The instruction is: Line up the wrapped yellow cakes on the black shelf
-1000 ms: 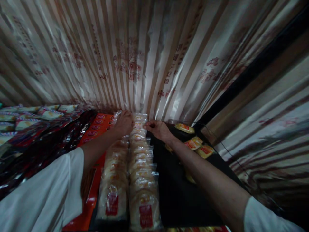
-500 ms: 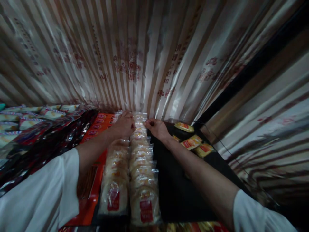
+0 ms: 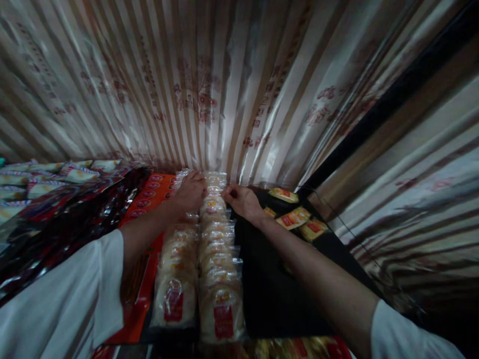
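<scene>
Two rows of clear bags, each holding a pale round flatbread with a red label, run away from me: the left row point(image 3: 174, 294) and the right row point(image 3: 222, 306). At the far end, my left hand point(image 3: 192, 192) curls over the left row, its fingers closed at the left side of a bagged flatbread point(image 3: 212, 203) in the right row. From the other side, my right hand point(image 3: 243, 202) pinches at that bag's edge with thumb and forefinger. The left fingertips are partly hidden.
Several small yellow packets point(image 3: 294, 218) lie on the black surface point(image 3: 277, 289) at right. Orange packaging point(image 3: 149, 192), dark shiny packs point(image 3: 97, 209) and white packs point(image 3: 80, 173) are at left. Striped printed sheeting point(image 3: 209, 89) hangs behind; a dark bar point(image 3: 374, 104) slants across the right.
The view has shifted slightly. My hands have moved only a little at the far end, and the front of the bagged flatbread between them shows more plainly.
</scene>
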Demonstrator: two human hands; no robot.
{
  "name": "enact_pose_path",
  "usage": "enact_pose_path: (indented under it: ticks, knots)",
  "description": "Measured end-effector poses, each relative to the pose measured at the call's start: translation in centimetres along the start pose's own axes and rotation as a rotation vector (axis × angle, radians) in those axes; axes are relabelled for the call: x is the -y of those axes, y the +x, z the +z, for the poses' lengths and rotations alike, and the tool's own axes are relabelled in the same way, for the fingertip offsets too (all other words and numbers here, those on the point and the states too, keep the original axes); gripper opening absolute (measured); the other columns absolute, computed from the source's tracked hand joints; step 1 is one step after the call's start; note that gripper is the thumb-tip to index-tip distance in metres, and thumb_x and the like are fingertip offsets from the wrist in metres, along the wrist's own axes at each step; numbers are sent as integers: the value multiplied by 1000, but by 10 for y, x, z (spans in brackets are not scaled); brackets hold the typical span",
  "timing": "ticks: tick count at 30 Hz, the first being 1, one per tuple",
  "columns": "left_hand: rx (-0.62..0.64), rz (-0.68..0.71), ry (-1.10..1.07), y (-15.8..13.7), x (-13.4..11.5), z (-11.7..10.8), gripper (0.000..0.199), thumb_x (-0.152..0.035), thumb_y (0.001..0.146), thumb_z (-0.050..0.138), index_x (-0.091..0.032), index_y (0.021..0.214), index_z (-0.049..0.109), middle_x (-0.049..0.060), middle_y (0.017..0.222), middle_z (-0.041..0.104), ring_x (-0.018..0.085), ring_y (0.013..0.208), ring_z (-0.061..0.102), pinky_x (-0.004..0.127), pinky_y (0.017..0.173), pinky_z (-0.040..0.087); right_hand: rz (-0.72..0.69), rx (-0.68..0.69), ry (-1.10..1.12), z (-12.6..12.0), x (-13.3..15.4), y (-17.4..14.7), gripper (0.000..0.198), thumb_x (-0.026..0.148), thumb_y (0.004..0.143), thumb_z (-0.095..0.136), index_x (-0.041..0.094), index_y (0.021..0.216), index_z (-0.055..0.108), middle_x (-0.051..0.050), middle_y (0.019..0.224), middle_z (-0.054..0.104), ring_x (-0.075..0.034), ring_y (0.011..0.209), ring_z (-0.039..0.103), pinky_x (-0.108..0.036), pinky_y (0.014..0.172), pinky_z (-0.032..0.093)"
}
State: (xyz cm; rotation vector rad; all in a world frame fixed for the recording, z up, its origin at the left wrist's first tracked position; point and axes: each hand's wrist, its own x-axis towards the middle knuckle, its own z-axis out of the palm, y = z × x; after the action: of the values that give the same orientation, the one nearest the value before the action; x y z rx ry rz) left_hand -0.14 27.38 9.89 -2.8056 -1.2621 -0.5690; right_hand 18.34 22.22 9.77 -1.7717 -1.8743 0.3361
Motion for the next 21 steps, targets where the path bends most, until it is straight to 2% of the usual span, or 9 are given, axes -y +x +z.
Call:
enact_pose_path:
  ticks: [4, 7, 12, 16, 19, 21]
  knots:
    - [-12, 13, -18, -1, -2, -7, 17, -15, 79, 50, -18, 75, 66, 5, 93, 68, 19, 109, 54, 42, 109, 34, -35, 18, -35, -2, 3, 0, 13, 23, 86, 51, 20, 80, 62, -2, 76, 69, -14, 69, 63, -21, 64, 42]
    - [6, 15, -24, -1, 0, -10, 17, -21, 81, 52, -19, 76, 68, 3, 92, 69, 18, 104, 57, 41, 112, 30, -17, -37, -35, -1, 7, -1, 13, 22, 87, 49, 19, 82, 61, -4, 77, 69, -15, 70, 64, -22, 65, 43]
    - [41, 21, -39, -2, 7, -11, 16, -31, 79, 58, -22, 73, 69, 1, 83, 71, 20, 107, 57, 44, 112, 27, 16, -101, 97, 7, 11, 2, 12, 20, 87, 47, 19, 81, 57, -2, 69, 67, -14, 62, 62, -22, 62, 44]
    - [21, 14, -33, -1, 4, -10, 16, -24, 79, 55, -20, 70, 67, 3, 86, 70, 18, 101, 58, 40, 111, 30, 13, -147, 194, 11, 11, 0, 12, 23, 88, 46, 20, 80, 55, -1, 69, 65, -14, 62, 61, -22, 63, 45]
    - [16, -30, -18, 2, 0, -7, 14, -20, 78, 54, -17, 71, 67, 5, 85, 69, 18, 95, 59, 37, 108, 34, 44, -200, 162, 5, 8, -8, 11, 28, 86, 50, 20, 83, 56, -2, 77, 66, -14, 68, 61, -23, 65, 44]
    - [15, -70, 0, 3, -2, -5, 15, -20, 77, 53, -16, 73, 67, 6, 83, 68, 18, 93, 58, 36, 104, 37, 68, -158, 127, -3, 6, -16, 16, 35, 85, 53, 20, 82, 57, -1, 76, 65, -14, 68, 60, -23, 64, 43]
